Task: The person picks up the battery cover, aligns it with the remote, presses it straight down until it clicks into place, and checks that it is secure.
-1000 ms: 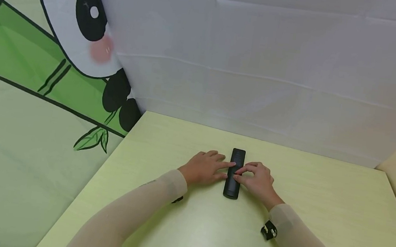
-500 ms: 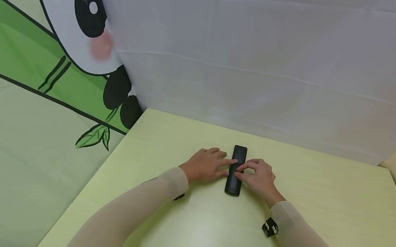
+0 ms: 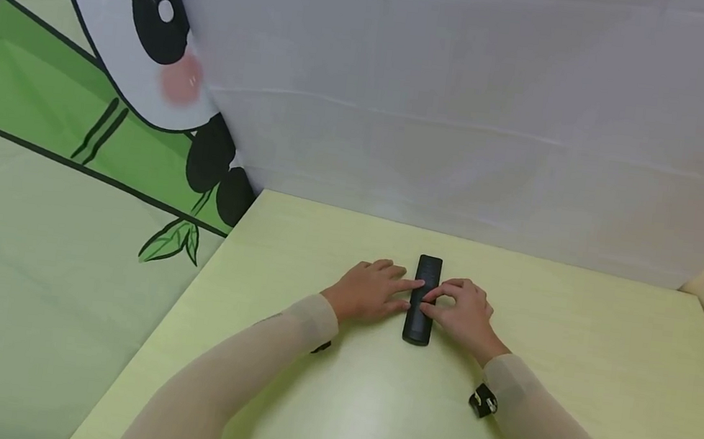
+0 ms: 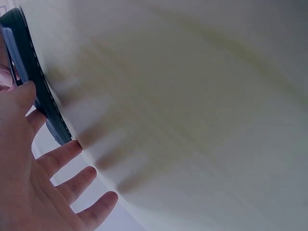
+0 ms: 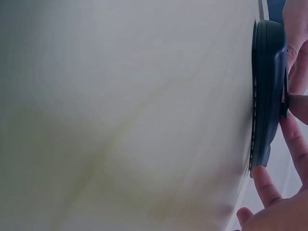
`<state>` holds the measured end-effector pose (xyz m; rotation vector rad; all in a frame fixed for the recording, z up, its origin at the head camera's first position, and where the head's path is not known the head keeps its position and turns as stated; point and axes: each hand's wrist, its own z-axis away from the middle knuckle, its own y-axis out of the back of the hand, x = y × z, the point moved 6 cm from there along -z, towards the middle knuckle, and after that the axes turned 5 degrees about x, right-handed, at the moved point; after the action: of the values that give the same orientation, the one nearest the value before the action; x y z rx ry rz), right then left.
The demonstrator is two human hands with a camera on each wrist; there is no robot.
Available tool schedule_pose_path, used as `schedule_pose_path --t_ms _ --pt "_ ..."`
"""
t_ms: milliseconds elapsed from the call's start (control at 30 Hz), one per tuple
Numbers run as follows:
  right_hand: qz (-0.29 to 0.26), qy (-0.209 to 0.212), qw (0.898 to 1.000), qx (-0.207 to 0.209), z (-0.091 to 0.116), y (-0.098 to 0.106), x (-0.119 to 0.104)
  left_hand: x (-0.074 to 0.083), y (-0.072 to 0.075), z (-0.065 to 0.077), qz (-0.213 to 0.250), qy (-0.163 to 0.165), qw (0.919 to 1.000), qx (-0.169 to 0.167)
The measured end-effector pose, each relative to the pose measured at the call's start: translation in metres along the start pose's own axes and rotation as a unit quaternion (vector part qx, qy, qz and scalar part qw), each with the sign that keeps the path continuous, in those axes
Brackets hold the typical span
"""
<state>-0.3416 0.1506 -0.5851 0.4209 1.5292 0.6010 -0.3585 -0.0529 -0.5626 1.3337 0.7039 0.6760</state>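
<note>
A black remote control (image 3: 417, 333) lies lengthwise on the pale yellow table, its row of small buttons turned down in the wrist views. My left hand (image 3: 369, 295) is at its left side; the index finger reaches onto its back and the thumb touches its edge, the other fingers spread. From the right, my right hand (image 3: 463, 319) pinches a thin dark piece, seemingly the battery cover (image 5: 284, 109), between thumb and index finger. In the right wrist view this piece stands slightly off the remote's back. Inside the remote is hidden from view.
The table (image 3: 571, 360) meets a white cloth wall (image 3: 468, 117) at its back. On the left hangs a printed cloth (image 3: 29, 248) with a panda and bamboo. Small black wrist cameras (image 3: 484, 401) sit under the sleeves.
The head view has shifted a little, so everything sits slightly higher and to the right. Both hands and the remote control keep nearly the same positions relative to each other.
</note>
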Motion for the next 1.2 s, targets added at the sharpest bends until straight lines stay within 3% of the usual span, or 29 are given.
schedule_pose_path --t_ms 300,900,1200 --pt "0.020 -0.008 1.000 -0.009 -0.0051 0.0001 -0.0050 -0.0029 0.0057 -0.0017 0.003 0.005 1.0000 0.001" --pt "0.006 0.007 1.000 0.007 -0.0035 -0.0002 -0.0024 -0.0011 0.0007 -0.0022 0.009 0.005 0.9999 -0.003" --pt "0.013 -0.004 1.000 -0.005 -0.0015 -0.0011 -0.0038 0.0001 0.0002 -0.0017 0.008 0.006 0.9999 -0.006"
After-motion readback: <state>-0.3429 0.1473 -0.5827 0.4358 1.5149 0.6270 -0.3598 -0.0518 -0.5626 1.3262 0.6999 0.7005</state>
